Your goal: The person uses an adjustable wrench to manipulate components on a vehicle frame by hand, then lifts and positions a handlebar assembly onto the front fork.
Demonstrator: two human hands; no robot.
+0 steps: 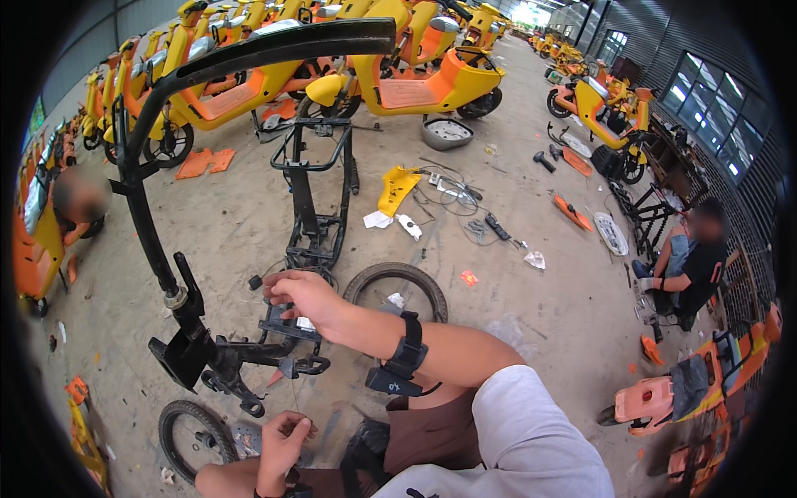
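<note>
A bare black scooter frame [319, 224] stands in front of me, with its tall bent steering tube [148, 199] rising on the left. My right hand [305, 300] is over the middle of the frame, fingers loosely stretched and apart, with nothing visible in them. Close to its fingertips is a small black part [256, 283]. Lower down, my left hand [285, 441] is pinched closed near the frame's front end. A fine wire [295, 393] seems to run up from its fingertips toward a small grey cone-shaped part [288, 368].
One loose wheel [397, 267] lies beyond my right forearm, another tyred wheel [174, 432] at lower left. A yellow panel [398, 189], cables and tools litter the floor. Yellow scooters [415, 83] line the back. One person [697, 270] sits at right, another [81, 199] at far left.
</note>
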